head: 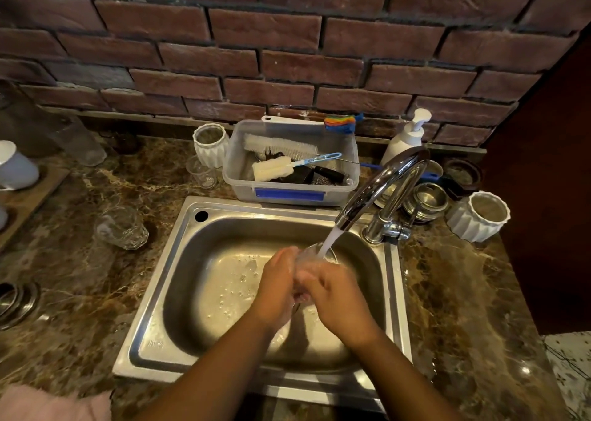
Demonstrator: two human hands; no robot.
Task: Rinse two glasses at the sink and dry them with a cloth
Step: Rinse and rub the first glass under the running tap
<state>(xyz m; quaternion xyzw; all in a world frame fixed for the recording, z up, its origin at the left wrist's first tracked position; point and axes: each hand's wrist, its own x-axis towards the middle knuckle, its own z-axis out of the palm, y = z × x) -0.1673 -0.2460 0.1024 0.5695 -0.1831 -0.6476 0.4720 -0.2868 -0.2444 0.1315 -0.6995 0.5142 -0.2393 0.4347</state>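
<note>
At the far left a pink fuzzy cloth (48, 401) lies at the near edge of the surface (80, 292), likely the one meant for drying; further back, well apart from it, a second glass (121, 227) stands on the surface just beside the sink (145, 324), untouched; behind the sink sits a tub (291, 193) of brushes. Over the basin the left hand (276, 286) wraps its fingers round the left side of the glass (311, 256); the glass is held tilted with its mouth up toward the spout, above the basin floor and not resting on it; the right hand (339, 296) clasps the glass from the other side, its fingers curled round the lower part, though water and blur hide how each finger lies. Water (329, 240) runs from the tap (367, 193) straight into the mouth of the glass; the tap's lever sits to the right, out of both hands' reach for now. This looks like the rinse of the first glass, so the task is at an early stage; drying has not begun. The next move calls for tipping the water out while keeping a firm hold, since wet glass slips easily; then one hand must free itself to set the glass down or reach left for the second glass, without knocking the rim on the steel.
</note>
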